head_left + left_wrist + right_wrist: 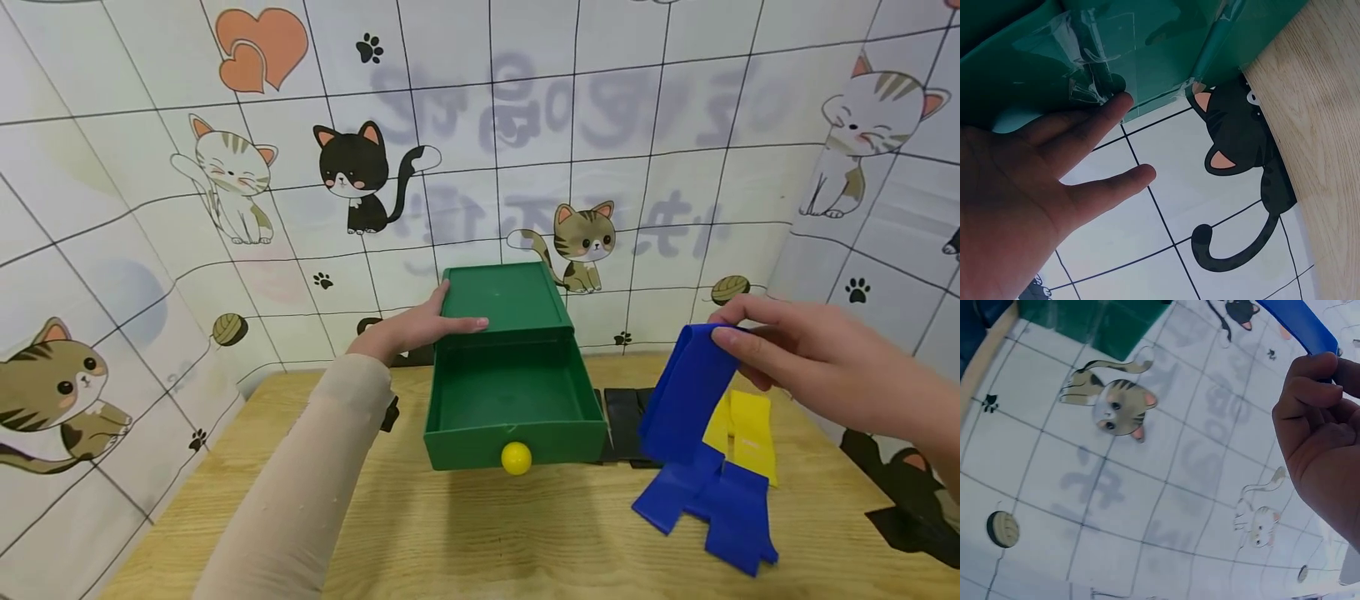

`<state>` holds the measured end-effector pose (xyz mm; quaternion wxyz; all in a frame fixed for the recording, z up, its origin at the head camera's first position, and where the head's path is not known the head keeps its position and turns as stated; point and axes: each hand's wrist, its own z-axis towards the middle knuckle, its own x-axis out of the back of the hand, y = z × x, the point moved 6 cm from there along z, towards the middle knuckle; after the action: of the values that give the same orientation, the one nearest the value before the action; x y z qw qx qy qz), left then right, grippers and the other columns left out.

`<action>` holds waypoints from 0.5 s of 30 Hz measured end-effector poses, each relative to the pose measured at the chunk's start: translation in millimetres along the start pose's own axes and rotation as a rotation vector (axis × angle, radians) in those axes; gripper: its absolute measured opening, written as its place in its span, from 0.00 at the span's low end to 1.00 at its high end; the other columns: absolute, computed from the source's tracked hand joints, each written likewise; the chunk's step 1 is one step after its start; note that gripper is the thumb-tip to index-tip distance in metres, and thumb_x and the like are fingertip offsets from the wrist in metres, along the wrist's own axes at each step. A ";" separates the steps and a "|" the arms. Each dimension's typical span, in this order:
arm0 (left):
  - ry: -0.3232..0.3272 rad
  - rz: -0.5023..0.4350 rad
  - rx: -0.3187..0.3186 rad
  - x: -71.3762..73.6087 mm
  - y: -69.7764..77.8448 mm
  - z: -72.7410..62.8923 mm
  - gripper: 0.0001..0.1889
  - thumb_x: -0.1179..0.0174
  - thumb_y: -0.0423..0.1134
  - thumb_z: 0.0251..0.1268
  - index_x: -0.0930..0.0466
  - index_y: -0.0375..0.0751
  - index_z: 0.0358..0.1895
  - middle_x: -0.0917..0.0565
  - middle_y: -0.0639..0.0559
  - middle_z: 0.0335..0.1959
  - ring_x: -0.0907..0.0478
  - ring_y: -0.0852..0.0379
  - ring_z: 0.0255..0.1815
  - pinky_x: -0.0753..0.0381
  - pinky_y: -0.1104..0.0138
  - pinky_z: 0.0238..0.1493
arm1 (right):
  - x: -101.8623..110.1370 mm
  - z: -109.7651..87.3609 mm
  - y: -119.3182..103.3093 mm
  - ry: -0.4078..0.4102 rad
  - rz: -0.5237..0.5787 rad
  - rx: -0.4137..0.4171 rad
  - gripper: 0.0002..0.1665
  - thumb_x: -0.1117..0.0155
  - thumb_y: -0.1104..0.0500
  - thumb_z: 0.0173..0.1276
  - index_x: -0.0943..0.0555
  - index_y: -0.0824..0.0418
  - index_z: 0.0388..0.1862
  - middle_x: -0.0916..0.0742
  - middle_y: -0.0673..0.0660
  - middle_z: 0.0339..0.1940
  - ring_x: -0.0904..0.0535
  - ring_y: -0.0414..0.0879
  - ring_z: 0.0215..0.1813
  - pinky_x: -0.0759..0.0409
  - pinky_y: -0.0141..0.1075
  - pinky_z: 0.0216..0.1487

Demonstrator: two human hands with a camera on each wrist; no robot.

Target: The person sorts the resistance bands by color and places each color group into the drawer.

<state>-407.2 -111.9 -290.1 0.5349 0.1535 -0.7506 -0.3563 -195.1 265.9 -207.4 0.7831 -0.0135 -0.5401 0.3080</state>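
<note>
A green drawer box stands at the back of the table, its drawer pulled out and bare inside, with a round yellow knob on the front. My left hand rests on the box's left side, thumb on top. In the left wrist view its fingers stretch out along the taped green wall. At the right, my right hand pinches a folded, flat blue band between thumb and fingertips. It hangs over more blue bands on the table.
Yellow bands lie behind the blue ones, and black bands lie just right of the drawer. A white sheet printed with cats and grid lines stands behind and beside the wooden table.
</note>
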 end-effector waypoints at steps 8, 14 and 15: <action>0.007 0.003 -0.001 -1.1 -1.9 1.2 0.68 0.36 0.77 0.61 0.80 0.65 0.87 0.66 0.49 0.91 0.60 0.41 0.92 0.47 0.37 0.86 | 12.2 15.6 -31.9 0.033 -0.049 0.062 0.07 0.44 0.61 0.86 0.21 0.50 0.47 0.27 0.45 0.22 0.31 0.41 0.23 0.37 0.35 0.26; 0.008 -0.005 -0.003 -0.5 -1.2 2.1 0.67 0.36 0.77 0.61 0.80 0.65 0.87 0.65 0.48 0.91 0.58 0.41 0.91 0.46 0.37 0.86 | 21.0 25.1 -48.5 0.048 -0.047 0.100 0.09 0.42 0.61 0.84 0.21 0.45 0.48 0.25 0.46 0.23 0.27 0.42 0.26 0.33 0.35 0.28; 0.008 -0.004 -0.004 -0.4 -1.2 2.2 0.67 0.36 0.77 0.61 0.80 0.65 0.87 0.65 0.48 0.91 0.58 0.41 0.91 0.46 0.37 0.86 | 21.2 26.6 -53.2 0.043 -0.040 0.114 0.09 0.42 0.61 0.84 0.21 0.44 0.49 0.24 0.46 0.23 0.27 0.42 0.25 0.33 0.35 0.28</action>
<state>-409.3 -111.7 -291.5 0.5376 0.1555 -0.7472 -0.3585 -188.2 225.0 -159.8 0.7999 0.0355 -0.5051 0.3222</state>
